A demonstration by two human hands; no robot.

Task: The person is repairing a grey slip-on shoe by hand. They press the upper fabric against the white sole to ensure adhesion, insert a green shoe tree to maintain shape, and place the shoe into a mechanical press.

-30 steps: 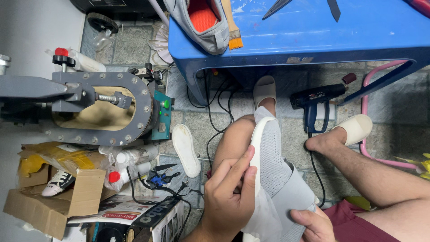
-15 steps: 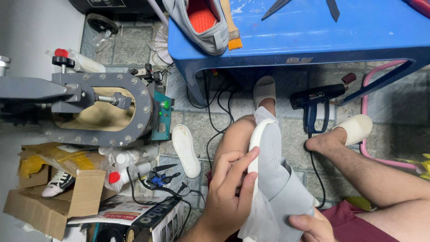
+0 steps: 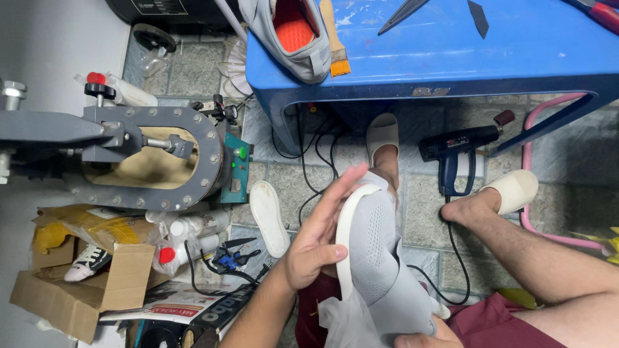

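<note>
Low in the centre of the frame, a grey knit-mesh shoe (image 3: 377, 258) with a smooth, off-white rubber sole rim rests on the person's lap, toe pointing up the frame, with crinkled translucent plastic bunched at its heel. The left hand (image 3: 316, 241) lies against the sole's left edge, fingers (image 3: 338, 190) stretched long and close together along the curved rim, thumb hooked over it. The right hand (image 3: 419, 338) shows only at the bottom edge, touching the heel end; I cannot tell how its fingers are set. A loose white sole (image 3: 269, 218) lies on the stone floor just left.
</note>
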